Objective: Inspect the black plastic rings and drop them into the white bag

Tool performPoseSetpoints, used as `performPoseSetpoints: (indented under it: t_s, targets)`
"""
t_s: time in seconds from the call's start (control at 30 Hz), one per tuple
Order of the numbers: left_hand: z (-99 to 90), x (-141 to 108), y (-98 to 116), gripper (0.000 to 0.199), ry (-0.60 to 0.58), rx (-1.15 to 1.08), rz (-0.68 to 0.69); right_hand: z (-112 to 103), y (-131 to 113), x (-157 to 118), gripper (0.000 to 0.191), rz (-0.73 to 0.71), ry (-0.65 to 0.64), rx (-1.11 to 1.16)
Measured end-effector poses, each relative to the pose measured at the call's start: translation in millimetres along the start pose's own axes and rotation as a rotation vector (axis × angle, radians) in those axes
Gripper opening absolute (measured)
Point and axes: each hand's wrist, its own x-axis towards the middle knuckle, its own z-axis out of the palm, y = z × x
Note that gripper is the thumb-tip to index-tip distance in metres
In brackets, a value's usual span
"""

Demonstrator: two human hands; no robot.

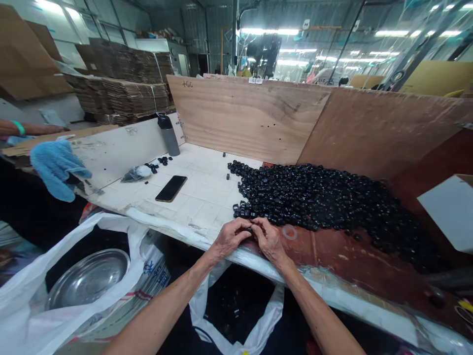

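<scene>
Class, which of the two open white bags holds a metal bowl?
The left bag: a shiny round bowl sits inside. The right bag shows none.

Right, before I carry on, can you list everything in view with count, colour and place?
Small black pieces: too many to count, black, heaped on the table's right, strays leftward
Table: one, white left, red-brown right
Phone: one, dark, flat on the white part
Bottle: one, grey, black lid, far left corner
Wooden boards: several, brown, behind the table
White bags: two, open, below the near edge
Metal bowl: one, silver, inside the left bag
Cardboard stacks: several, brown, back left
White box: one, right edge
Blue glove: one, left
Lights: several, white, overhead
Another person's forearm: one, green wristband, left edge
Own left hand, right hand: bare, fingertips together, near edge
</scene>
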Motion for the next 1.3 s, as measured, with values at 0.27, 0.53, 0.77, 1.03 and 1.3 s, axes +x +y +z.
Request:
performPoseSetpoints:
  t_s: [0.27, 0.53, 0.77, 1.03, 1.3]
  targets:
    - [0.3, -1, 1, 0.022, 0.049, -0.105, -0.168, -9, -13, -3, 0.017, -0.041, -0.050, -0.092]
    - [0.0, 0, 7, 0.022, 0.050, -0.152, -0.221, -9, -11, -3, 0.016, -0.086, 0.010, -0.108]
    - [-1.1, -1, 1, 0.019, 0.025, -0.008, -0.042, -7, -13, 0, 0.018, -0.086, -0.031, -0.115]
    - [2.0, -2, -3, 0.017, 0.018, 0.036, 0.057, -5, -11, 1, 0.040, -0.068, -0.045, -0.183]
    - [-0.7, 0, 5, 0.025, 0.024, -0.174, -0.273, -7, -11, -3, 0.017, -0.085, -0.038, -0.065]
